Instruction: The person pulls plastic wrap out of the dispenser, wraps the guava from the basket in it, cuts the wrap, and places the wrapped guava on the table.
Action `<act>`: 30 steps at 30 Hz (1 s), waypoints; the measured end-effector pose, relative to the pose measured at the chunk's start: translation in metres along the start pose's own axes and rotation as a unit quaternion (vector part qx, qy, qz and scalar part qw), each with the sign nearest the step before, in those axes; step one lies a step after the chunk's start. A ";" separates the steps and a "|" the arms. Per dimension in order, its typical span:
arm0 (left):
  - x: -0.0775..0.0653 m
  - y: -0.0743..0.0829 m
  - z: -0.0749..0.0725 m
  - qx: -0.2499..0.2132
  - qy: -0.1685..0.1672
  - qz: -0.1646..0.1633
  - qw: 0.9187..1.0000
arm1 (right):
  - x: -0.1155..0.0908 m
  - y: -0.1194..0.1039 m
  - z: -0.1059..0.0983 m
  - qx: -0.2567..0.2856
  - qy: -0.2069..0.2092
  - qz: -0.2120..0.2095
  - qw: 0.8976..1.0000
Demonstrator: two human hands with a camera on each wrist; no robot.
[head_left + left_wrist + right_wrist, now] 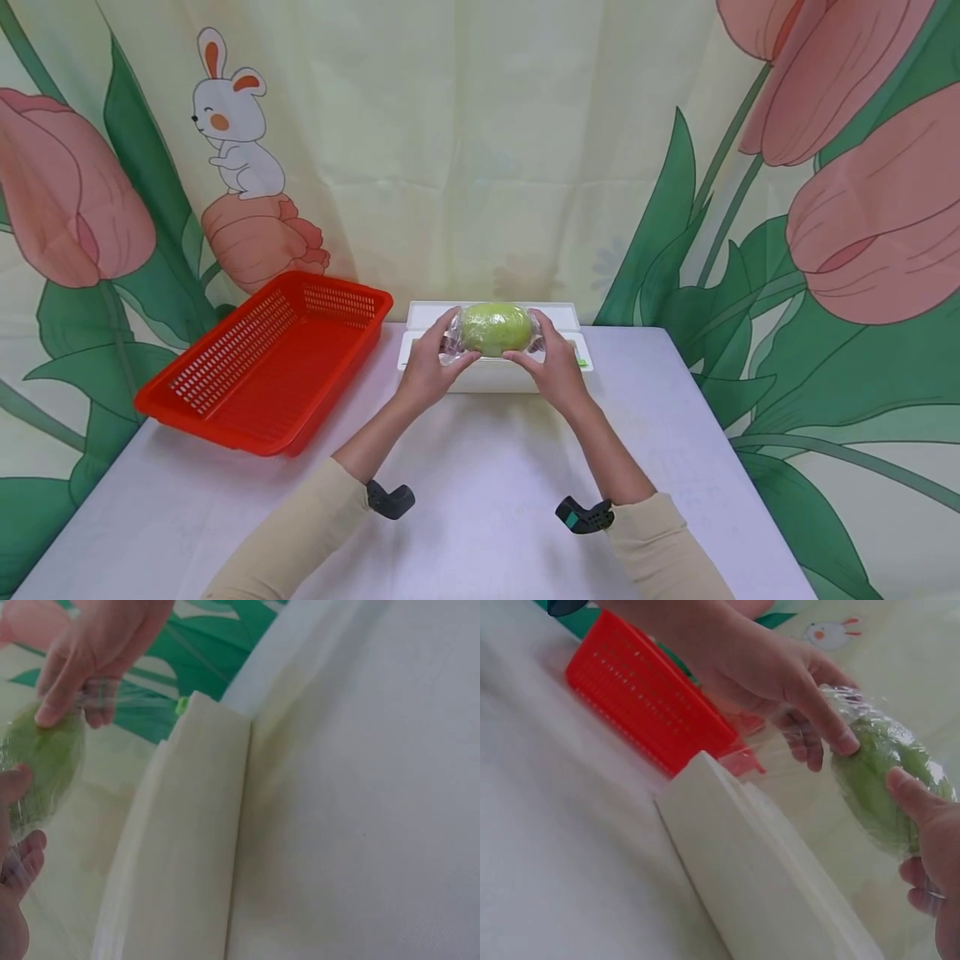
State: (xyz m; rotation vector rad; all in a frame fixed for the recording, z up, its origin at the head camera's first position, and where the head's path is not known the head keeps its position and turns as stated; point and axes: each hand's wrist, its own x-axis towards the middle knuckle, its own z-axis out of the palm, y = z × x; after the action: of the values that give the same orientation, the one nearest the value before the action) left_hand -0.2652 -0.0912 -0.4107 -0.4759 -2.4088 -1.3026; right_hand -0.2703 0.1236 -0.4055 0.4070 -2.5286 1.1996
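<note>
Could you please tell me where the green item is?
In the head view, the green item is held centrally between the left hand and right hand, above the white box.

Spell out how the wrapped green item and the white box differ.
The green item is rounded; the white box is straight-edged. The green item is held up between the left hand and right hand, while the white box sits on the table. Both look wider than tall in the head view.
</note>
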 end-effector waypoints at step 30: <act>-0.007 0.013 -0.008 -0.003 0.017 0.018 1.000 | -0.006 -0.015 -0.015 -0.006 0.001 -0.013 1.000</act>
State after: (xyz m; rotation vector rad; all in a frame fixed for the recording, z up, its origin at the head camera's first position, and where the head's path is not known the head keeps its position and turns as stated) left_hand -0.2521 -0.0925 -0.4002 -0.4930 -2.3581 -1.2921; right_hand -0.2566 0.1268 -0.3887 0.4335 -2.5207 1.1731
